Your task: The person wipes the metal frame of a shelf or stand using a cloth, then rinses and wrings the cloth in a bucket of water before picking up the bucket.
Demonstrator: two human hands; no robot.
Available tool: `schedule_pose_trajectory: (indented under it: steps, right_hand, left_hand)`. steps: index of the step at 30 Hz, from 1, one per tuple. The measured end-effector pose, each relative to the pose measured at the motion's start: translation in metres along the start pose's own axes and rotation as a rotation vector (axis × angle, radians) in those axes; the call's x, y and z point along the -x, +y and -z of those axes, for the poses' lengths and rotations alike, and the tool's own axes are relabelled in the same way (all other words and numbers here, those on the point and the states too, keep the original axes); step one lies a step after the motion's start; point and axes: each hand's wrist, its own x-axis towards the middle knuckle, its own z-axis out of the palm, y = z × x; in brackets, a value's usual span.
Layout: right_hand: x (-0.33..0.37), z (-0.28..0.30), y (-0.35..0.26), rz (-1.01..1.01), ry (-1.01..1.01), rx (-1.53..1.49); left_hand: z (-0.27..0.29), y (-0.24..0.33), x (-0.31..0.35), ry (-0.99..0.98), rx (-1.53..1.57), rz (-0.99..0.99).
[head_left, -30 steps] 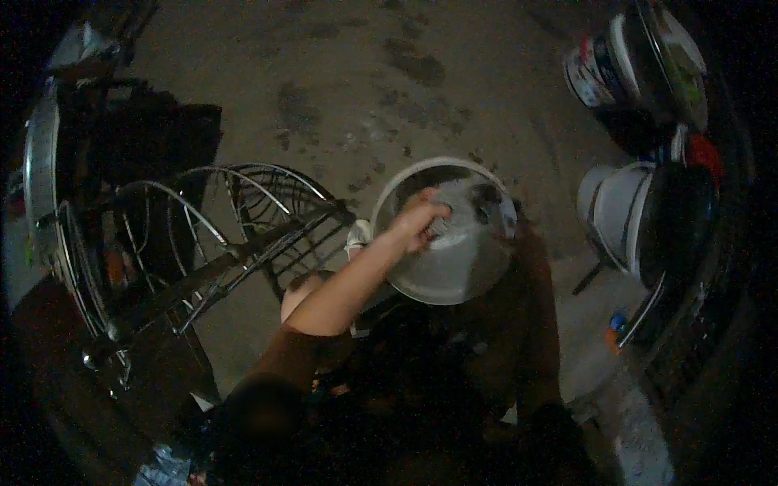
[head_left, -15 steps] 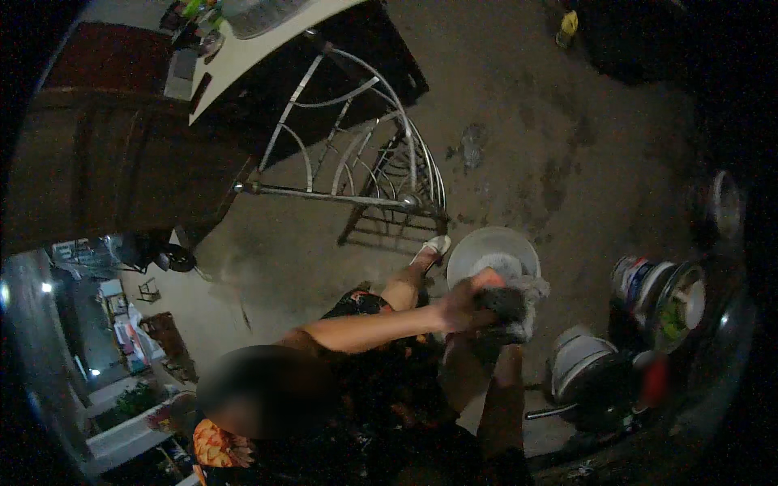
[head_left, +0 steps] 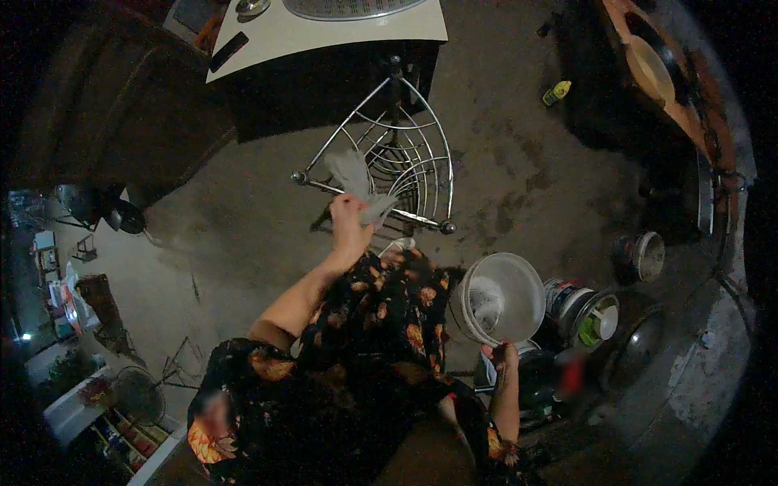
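A tall, three-cornered chrome rack with curved wire shelves stands in front of me. My left hand is closed on a limp grey cloth, at the rack's near top rail. Part of the cloth hangs past the rail; whether it is wrapped round the bar cannot be seen. To the right, my right hand grips the near rim of a whitish plastic bucket. The bucket tilts, and white suds show inside it.
A white-topped table with a dark phone-like slab stands beyond the rack. Right of the bucket are stacked tubs and a lidded pail. A yellow bottle lies on the floor.
My hands, together over the bucket before with the cloth bunched between them, have parted. The left has carried the cloth to the rack; the right has taken hold of the bucket's rim. The view has shifted.
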Motion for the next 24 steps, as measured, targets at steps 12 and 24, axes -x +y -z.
schedule_pose_trajectory:
  steps: [12, 24]
  right_hand:
    - [0.088, 0.025, -0.083, 0.463, -0.168, 0.098]
    - [0.194, 0.029, -0.152, 0.713, -0.279, 0.321]
  left_hand:
    - [0.074, 0.031, -0.043, 0.268, 0.133, 0.094]
    - [0.067, 0.04, -0.015, -0.076, -0.185, -0.181]
